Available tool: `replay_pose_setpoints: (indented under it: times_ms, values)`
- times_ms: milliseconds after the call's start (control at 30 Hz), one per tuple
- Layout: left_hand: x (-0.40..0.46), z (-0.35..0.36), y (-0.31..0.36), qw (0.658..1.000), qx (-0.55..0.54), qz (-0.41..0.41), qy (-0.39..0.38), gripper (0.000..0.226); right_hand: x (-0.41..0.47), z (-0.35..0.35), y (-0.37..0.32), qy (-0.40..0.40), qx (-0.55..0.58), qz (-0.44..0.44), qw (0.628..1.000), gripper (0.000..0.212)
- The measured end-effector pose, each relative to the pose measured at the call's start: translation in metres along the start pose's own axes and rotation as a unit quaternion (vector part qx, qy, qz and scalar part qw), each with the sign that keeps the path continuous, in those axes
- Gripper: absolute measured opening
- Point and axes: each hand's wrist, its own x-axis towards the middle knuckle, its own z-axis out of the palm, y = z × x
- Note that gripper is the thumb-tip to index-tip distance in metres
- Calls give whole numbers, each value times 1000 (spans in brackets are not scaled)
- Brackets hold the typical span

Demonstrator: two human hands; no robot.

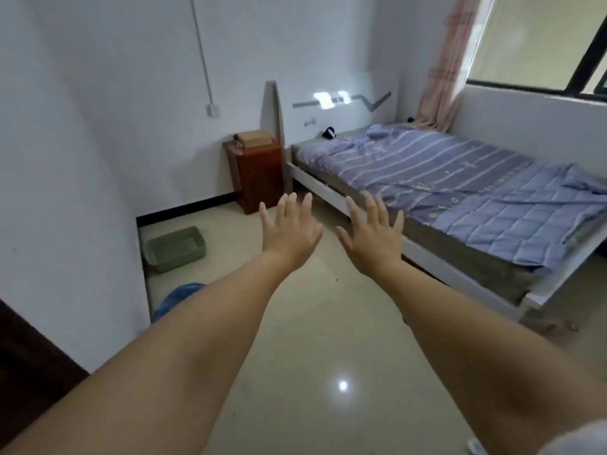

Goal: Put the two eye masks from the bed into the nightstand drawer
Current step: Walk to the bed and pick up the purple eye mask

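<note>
Hands reach forward over the floor, left hand (289, 229) and right hand (372, 236) palms down, each grip spread apart and holding nothing. Far off, a small dark item (329, 133), perhaps an eye mask but too small to tell, lies at the bed's (427, 172) head. The nightstand (258, 174) stands left of it, drawers closed, a box (253, 138) on top. Near left, a green bin (175, 248) seems empty.

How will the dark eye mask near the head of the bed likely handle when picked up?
The eye mask sits as a small crumpled dark lump by the headboard, so it is probably soft and floppy. It looks light for its size. It is unlikely to roll or break; details are too small to confirm.
</note>
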Motion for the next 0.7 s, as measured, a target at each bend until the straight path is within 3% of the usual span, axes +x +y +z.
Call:
replay_pose_setpoints:
  times_ms: [367,700]
  values:
    - [-148,133,-6,976,24,-42,-212,64,-160,136,20,-213,-5,46,976,64]
    - [-223,184,15,950,26,-69,-304,65,-224,170,51,-319,-16,64,945,64]
